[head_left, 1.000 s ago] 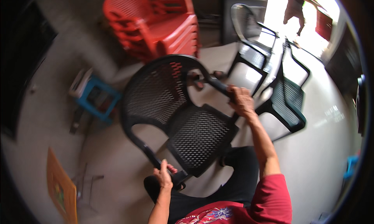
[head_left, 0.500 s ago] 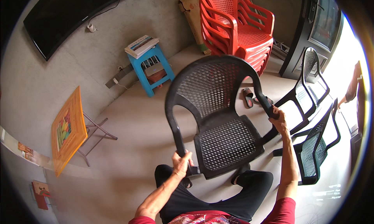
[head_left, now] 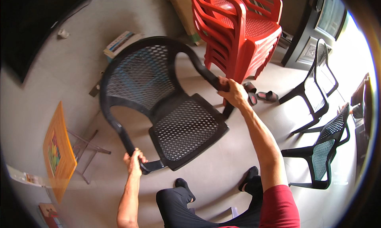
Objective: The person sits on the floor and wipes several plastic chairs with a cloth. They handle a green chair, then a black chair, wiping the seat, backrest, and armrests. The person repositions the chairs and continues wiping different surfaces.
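Observation:
A black plastic armchair (head_left: 186,127) with a perforated seat and back is held out in front of me, tilted toward the left. My left hand (head_left: 135,160) is closed round the front end of its left armrest. Round the right armrest wraps my right hand (head_left: 233,92), its forearm reaching up from the lower right. The chair's back hides much of a blue stool with books (head_left: 121,43) on top. Whether the chair's legs touch the floor cannot be made out.
Stacked red plastic armchairs (head_left: 254,29) stand at the back. Two more dark chairs, one farther (head_left: 315,85) and one nearer (head_left: 323,156), are on the right, near another person's hand (head_left: 349,109). Slippers (head_left: 266,96) lie by the stack. A wooden-topped folding table (head_left: 59,148) is at left.
The black armchair has swung left in view, with both hands still on its armrests. My right arm now reaches farther forward and left. My view has shifted, and my feet show more fully.

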Demonstrator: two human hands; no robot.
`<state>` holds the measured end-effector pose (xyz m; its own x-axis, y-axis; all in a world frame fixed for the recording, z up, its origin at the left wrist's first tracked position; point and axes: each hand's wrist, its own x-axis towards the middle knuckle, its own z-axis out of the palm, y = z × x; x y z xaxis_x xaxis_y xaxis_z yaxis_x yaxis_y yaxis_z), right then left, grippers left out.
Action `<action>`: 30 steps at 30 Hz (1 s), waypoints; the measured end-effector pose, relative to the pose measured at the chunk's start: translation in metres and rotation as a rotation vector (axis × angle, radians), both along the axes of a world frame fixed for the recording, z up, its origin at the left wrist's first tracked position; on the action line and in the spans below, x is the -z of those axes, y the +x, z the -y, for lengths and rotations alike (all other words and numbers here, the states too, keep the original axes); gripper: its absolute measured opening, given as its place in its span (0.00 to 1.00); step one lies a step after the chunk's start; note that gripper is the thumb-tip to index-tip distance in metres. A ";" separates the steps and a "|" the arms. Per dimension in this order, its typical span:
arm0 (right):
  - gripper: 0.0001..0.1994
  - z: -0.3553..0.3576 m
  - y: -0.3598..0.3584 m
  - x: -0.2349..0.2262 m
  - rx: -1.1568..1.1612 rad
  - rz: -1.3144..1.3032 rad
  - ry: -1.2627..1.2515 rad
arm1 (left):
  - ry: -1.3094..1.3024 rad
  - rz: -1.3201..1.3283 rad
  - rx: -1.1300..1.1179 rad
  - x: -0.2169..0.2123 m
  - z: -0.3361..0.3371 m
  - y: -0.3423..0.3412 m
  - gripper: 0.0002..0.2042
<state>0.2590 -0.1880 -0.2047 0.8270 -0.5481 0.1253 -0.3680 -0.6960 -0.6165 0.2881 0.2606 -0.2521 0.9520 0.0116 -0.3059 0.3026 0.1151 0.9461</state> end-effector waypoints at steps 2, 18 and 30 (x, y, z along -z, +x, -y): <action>0.25 0.001 0.022 0.000 -0.026 -0.059 0.056 | 0.035 -0.044 -0.049 -0.002 0.002 0.005 0.06; 0.12 0.014 -0.006 0.077 0.009 0.220 0.080 | 1.110 0.105 0.026 -0.007 -0.007 0.022 0.24; 0.16 0.075 -0.376 -0.056 -0.071 -0.442 0.926 | 0.935 -0.479 0.683 -0.096 0.223 -0.061 0.16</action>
<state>-0.1171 -0.2627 -0.1482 0.7307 -0.2230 -0.6452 -0.6689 -0.0453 -0.7419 0.2267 0.0375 -0.1559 0.6444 -0.0409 -0.7636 0.3717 -0.8559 0.3595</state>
